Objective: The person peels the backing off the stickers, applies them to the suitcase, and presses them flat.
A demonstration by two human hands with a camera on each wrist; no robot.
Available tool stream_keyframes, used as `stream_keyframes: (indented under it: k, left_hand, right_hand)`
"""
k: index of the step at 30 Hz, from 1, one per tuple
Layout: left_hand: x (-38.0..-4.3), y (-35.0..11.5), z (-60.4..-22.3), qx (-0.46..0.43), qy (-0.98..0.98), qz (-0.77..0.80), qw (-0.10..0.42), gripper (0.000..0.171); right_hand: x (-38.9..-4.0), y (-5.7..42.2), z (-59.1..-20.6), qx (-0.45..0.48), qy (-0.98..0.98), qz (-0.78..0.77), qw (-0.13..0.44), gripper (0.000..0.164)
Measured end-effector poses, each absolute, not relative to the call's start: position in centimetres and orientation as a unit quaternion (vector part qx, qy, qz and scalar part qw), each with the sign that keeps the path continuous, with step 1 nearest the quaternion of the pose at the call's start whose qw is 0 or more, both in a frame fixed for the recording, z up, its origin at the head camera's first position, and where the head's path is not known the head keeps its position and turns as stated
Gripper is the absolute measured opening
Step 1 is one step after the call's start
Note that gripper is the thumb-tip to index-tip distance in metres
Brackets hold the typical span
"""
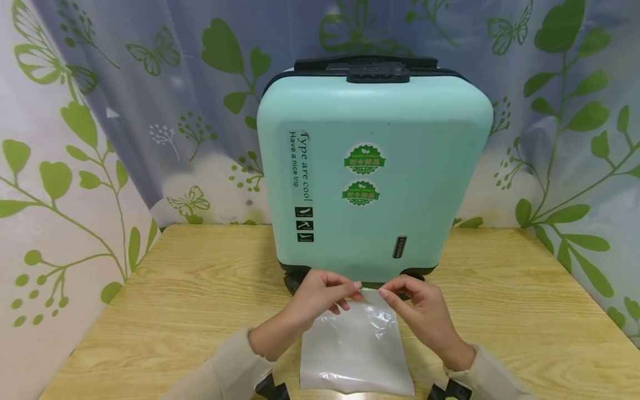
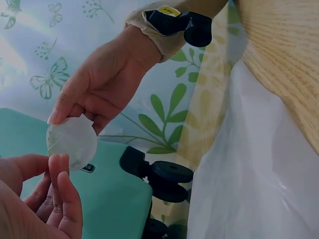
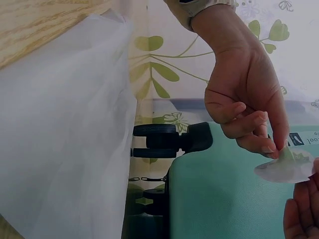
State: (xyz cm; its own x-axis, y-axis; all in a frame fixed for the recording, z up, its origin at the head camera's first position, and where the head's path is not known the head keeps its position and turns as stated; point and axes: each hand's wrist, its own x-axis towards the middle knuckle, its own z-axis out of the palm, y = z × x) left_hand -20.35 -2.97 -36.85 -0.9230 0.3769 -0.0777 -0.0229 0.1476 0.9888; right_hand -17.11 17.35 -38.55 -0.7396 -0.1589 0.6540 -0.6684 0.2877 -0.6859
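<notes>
Both hands meet above the near side of a mint-green suitcase (image 1: 420,183), holding a small round sticker (image 2: 73,142) between them. Its pale face shows in the left wrist view, while green print shows at its upper part in the right wrist view. My left hand (image 1: 320,297) pinches one edge between thumb and fingers. Opposite it, my right hand (image 1: 422,314) pinches the other edge with thumb and forefinger. Below the hands lies a glossy whitish plastic sheet (image 1: 355,355). Two green round stickers (image 1: 364,159) are on the suitcase front, one above the other.
The suitcase stands upright on a wood-grain table (image 1: 210,311), with black wheels (image 2: 172,172) at its base and a black handle (image 1: 367,61) on top. Behind and beside the table hangs a curtain (image 1: 190,111) with green leaves and butterflies.
</notes>
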Motion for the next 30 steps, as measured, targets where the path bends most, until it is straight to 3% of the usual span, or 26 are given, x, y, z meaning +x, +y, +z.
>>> stream_keyframes:
  k: [11,17,22,30]
  left_hand:
    - [-20.3,-3.1,-36.7,0.083,0.708,0.680,0.174,0.023]
    - [-20.3,-3.6,-36.5,0.100,0.708,0.680,0.160,0.022]
    - [-20.1,-4.0,-36.3,0.131,0.707,0.679,0.146,0.023]
    - [-19.8,-4.1,-36.2,0.181,0.726,0.654,0.115,0.019]
  right_hand:
    - [-17.1,17.6,-38.4,0.289,-0.745,0.568,0.198,0.016]
    - [-17.1,18.1,-37.6,0.199,-0.779,0.572,0.162,0.004]
    - [-17.2,18.4,-37.1,0.105,-0.791,0.595,0.097,0.016]
    - [-17.6,18.5,-37.2,0.108,-0.754,0.648,0.023,0.024]
